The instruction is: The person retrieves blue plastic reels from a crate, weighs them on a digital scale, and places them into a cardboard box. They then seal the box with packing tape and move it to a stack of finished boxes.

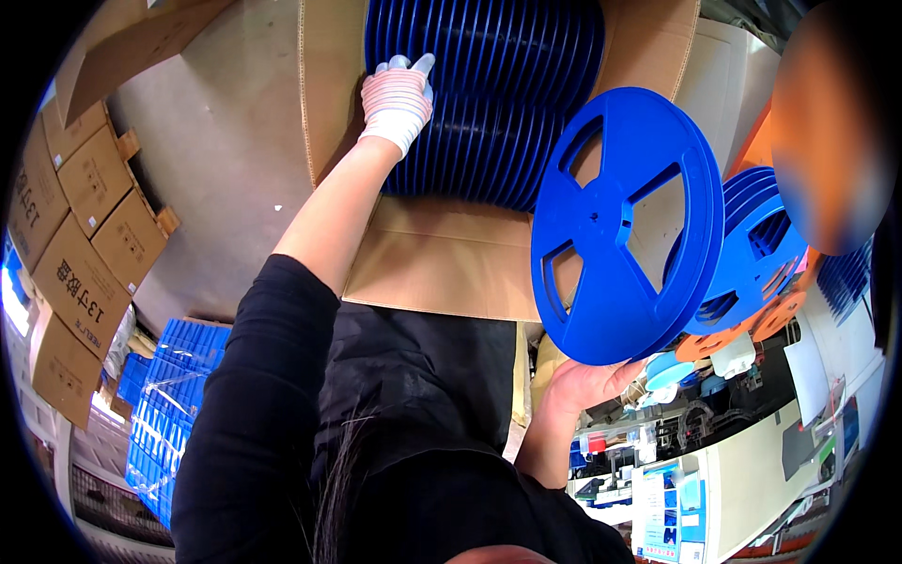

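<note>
An open cardboard carton (442, 254) in front of me holds two rows of blue plastic reels (498, 155) standing on edge. My left hand (398, 101), in a white striped glove, is at the left end of these rows. Its fingers are curled over the reel rims, their tips partly hidden between the discs. On the right, my bare right hand (597, 383) grips the lower rim of a large blue plastic reel (601, 221), held up beside the carton with its spoked face showing. The fingers behind this reel are hidden.
More blue reels (742, 273) stand behind the held one, with orange reels (772, 315) below them. Sealed cartons (80, 273) are stacked at far left, near a film-wrapped blue stack (174, 404). A cluttered workbench (752, 470) lies at lower right. A blurred orange shape crosses the upper right.
</note>
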Action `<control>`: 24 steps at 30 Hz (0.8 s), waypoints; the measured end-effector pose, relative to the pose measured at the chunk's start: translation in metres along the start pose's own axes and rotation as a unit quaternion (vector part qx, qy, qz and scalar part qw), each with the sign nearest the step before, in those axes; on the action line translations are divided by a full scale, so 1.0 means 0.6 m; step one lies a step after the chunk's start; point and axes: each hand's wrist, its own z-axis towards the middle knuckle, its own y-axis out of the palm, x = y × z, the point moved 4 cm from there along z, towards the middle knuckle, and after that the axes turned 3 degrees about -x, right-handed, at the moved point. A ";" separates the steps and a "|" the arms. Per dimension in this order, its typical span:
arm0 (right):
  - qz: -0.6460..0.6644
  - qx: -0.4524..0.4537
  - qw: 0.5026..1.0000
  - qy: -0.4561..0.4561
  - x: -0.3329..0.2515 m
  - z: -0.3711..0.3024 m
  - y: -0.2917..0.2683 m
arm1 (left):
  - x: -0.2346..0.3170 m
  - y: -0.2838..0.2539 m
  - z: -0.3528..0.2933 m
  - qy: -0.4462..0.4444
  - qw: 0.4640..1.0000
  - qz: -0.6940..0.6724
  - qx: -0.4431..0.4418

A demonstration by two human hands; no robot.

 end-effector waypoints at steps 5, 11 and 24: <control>0.016 -0.021 1.000 -0.004 0.001 0.002 0.009 | 0.002 0.005 0.029 -0.018 0.999 0.021 0.027; 0.026 -0.021 0.999 0.007 0.002 -0.002 0.023 | 0.018 0.011 0.083 -0.120 0.984 -0.040 -0.126; 0.079 -0.027 0.997 -0.002 0.012 -0.001 0.027 | -0.004 0.029 0.100 -0.223 0.953 -0.134 -0.156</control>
